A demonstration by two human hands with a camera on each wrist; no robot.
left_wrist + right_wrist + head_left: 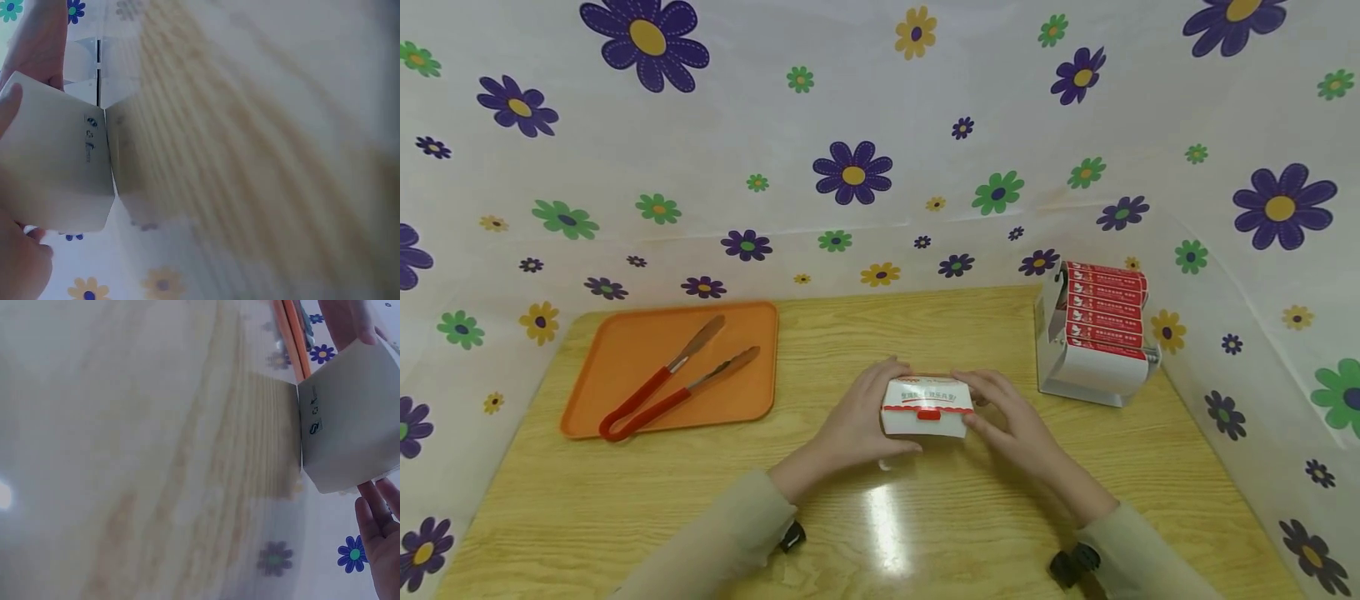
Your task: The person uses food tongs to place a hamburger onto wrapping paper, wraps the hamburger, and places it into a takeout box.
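Note:
A small white paper food box with red printing and a red tab at its front stands at the middle of the wooden table. Its lid is down. My left hand grips it from the left, thumb toward the front. From the right, my right hand holds the other side with its thumb by the front corner. In the left wrist view the box's plain white wall meets the tabletop at its lower edge. The right wrist view shows the box between both hands too. What is inside is hidden.
At the left, an orange tray bears red-handled metal tongs, whose bend reaches the tray's front rim. A white holder with several red-and-white packets stands at the back right. A flowered white sheet walls the table's back and sides.

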